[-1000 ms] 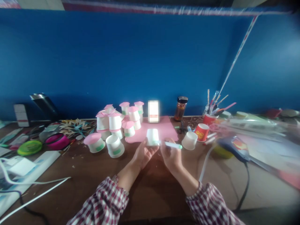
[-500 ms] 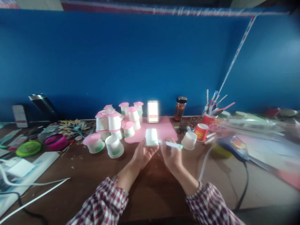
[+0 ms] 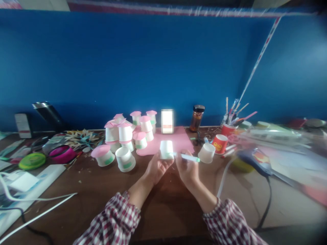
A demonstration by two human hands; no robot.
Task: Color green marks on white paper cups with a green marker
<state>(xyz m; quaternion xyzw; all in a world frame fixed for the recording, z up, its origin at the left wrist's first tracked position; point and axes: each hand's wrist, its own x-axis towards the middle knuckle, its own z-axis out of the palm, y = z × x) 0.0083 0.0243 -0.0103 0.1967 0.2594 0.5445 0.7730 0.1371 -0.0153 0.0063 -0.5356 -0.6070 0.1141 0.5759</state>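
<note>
Up in the left hand [image 3: 155, 170], pinched low, rode a cup [image 3: 166, 149], likely light, crushable, best rim-held; the right hand [image 3: 187, 171] pinched a pen [image 3: 190, 158]!

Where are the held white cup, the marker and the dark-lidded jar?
Held white cup [image 3: 166, 149]: head view, middle of its side.
Marker [image 3: 190, 158]: head view, its pale barrel.
Dark-lidded jar [image 3: 196, 121]: head view, its brownish side below the lid.
</note>
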